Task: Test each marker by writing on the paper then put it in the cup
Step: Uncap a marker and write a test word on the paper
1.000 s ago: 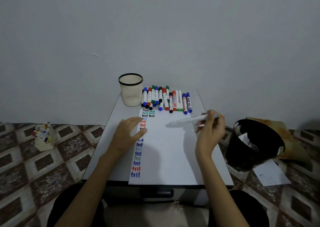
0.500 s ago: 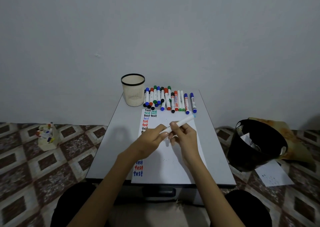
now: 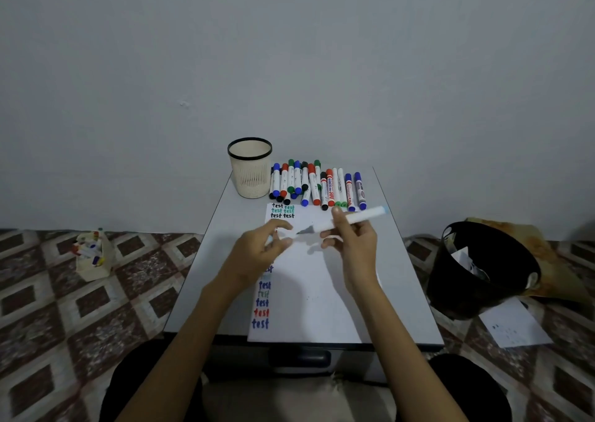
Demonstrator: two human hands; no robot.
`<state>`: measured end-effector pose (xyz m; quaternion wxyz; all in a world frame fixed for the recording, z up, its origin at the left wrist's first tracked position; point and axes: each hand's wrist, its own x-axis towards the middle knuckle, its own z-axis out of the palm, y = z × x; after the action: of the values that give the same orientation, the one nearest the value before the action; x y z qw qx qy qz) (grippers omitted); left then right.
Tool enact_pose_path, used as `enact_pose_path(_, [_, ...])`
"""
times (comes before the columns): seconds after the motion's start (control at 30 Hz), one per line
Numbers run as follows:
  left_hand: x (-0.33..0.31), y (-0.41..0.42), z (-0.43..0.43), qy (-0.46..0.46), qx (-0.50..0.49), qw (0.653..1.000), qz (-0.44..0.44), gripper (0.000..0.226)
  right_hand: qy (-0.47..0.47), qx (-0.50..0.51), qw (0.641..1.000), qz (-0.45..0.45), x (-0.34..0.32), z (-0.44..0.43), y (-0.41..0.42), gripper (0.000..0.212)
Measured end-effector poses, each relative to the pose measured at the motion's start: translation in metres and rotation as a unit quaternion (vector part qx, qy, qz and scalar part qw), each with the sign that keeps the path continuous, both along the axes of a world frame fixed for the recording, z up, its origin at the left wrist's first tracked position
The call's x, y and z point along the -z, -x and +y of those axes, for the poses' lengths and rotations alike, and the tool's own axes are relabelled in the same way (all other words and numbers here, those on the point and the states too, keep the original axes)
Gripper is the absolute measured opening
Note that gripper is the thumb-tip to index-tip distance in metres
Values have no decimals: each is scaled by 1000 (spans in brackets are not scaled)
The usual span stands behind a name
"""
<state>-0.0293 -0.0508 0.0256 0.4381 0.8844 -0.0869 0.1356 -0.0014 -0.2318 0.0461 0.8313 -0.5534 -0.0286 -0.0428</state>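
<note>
A sheet of paper (image 3: 322, 309) lined with coloured "test" marks lies on a small grey table (image 3: 409, 276). Above it, a person's left hand (image 3: 257, 254) curls its fingers round a pale cap (image 3: 269, 240). The right hand (image 3: 354, 244) pinches an uncapped white marker (image 3: 360, 217), tip pointing left. Beyond, a row of capped markers (image 3: 317, 185) lies just beside an upright beige cup (image 3: 250, 172).

table (image 3: 410, 296): grey | cup (image 3: 250, 177): far-left | markers (image 3: 317, 185): row just beside cup | paper (image 3: 322, 296): middle, reaching near edge
</note>
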Motion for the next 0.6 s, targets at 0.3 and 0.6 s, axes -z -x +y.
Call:
enact_pose_path(0.3, [25,-9,31,4,-64,998,-22,36,-61,-50,996,49,8,18,-41,24])
enact_pose_path(0.6, [26,-8,40,55,-82,993,-64,27,91,-56,994,22,10,56,-84,20])
